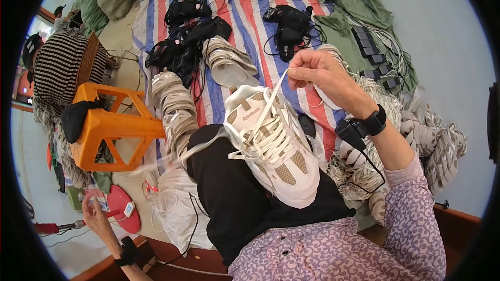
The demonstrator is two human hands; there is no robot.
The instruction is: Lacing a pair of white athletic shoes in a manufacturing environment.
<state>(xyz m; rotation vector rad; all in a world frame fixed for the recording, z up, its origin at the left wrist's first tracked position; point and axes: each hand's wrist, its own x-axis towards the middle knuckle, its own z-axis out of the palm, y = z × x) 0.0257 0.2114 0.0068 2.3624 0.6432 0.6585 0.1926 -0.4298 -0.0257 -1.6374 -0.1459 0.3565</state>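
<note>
A white sneaker (281,148) with beige mesh panels lies across my black-trousered lap, toe toward me. Cream shoelace crisscrosses its front. Above the shoe, my right hand (323,75) is closed in a pinch on one end of the shoelace (272,101), pulling it taut from the collar. The other lace end (203,145) sweeps left over my knee, smeared by motion. Far out at the lower left is my left hand (96,218), slightly blurred, its fingers apart and apparently holding nothing. It is nearest a round red piece (124,209). Both wrists wear black straps.
An orange stool (114,127) with a black cloth item stands left. Stacked shoe uppers (174,106) lie beside my knee, more (229,62) ahead. Bundled laces and uppers (364,171) pile up at right. Black cabled gear (291,28) rests on the striped sheet (245,8).
</note>
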